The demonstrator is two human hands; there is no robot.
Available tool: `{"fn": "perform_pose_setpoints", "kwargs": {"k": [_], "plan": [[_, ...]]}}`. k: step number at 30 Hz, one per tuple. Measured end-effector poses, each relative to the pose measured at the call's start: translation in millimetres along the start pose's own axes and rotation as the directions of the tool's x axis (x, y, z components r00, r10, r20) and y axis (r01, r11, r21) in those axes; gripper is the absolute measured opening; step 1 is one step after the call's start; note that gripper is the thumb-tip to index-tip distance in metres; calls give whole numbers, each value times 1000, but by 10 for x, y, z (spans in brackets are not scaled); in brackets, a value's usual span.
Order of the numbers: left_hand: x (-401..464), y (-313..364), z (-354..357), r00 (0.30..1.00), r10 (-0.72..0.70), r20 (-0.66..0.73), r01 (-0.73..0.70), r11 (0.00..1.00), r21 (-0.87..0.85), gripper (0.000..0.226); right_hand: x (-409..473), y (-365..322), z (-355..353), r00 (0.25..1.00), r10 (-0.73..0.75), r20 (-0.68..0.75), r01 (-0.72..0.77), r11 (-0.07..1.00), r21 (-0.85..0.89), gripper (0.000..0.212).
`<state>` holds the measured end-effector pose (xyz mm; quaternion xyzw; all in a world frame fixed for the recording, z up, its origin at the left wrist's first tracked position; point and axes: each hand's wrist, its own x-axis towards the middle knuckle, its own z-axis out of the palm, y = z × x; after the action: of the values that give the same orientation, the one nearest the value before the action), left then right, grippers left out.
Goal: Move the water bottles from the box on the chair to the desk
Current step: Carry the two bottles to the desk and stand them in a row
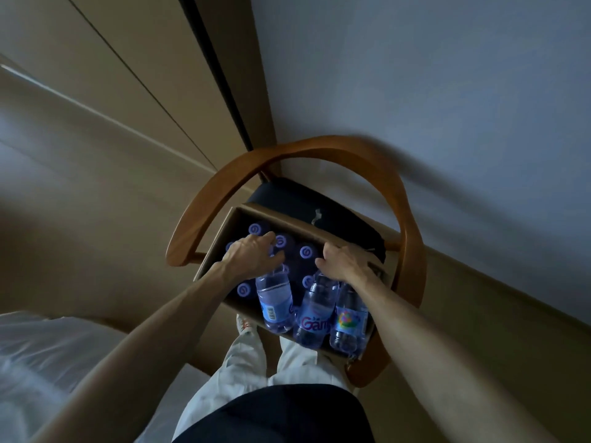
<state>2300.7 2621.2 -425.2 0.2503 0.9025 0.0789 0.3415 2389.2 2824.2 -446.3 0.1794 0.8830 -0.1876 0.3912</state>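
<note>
Head view, looking steeply down. Cardboard box (238, 219) sits on the dark seat cushion (319, 203) of a wooden chair (287, 151) with a curved arm-and-back rail, centre of frame, close to the wall (447, 91) at upper right.

Left hand (252, 255): reaches into the box from lower left, fingers curled down over the top of one water bottle (275, 302). This bottle is raised above its neighbours, clear body and label with barcode visible below the hand.

Right hand (343, 260): comes in from lower right, fingers curled down over the tops of two bottles: a middle bottle (315, 314) with purple lettering on its label and a right bottle (350, 318) with a multicoloured label. Both are raised, bodies showing in front of the near box wall. The exact grip on each neck is hidden under the hand.

Remaining bottles (279, 241) stand upright in the box in rows; only their dark caps with pale swirl marks show, in the far and left parts of the box.

Lower centre of frame: the person's light trousers (243, 362) and dark top (287, 417); one shoe (245, 324) shows just below the box's near edge. Lower left: white bedding (38, 353). Upper left: beige panelled surface (112, 75) with a dark vertical strip beside the wall. Lighting is dim, with some motion blur at the frame edges.
</note>
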Motion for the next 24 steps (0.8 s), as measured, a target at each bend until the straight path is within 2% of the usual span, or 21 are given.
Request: {"fn": "perform_pose_setpoints", "kwargs": {"k": [5,8,13,19,24], "plan": [[-233,-254,7,994,-57,-95,58,998,11,33,-157,8,-134,998,-43,41,40,998,52,25],[-384,-420,64,977,-107,-186,103,994,-31,30,-293,-119,-209,997,-78,26,76,994,78,25],[-660,-590,7,943,-124,-308,108,992,-69,27,-489,-524,-378,987,-153,42,153,988,4,22],[-1172,-1176,-608,891,-99,-443,74,995,-74,24,-704,-1421,-741,964,-259,-53,250,958,-137,18],[-1770,-1893,-1280,772,-135,-622,115,991,-72,24,-829,-2480,-1084,900,-401,-172,369,910,-189,18]]}}
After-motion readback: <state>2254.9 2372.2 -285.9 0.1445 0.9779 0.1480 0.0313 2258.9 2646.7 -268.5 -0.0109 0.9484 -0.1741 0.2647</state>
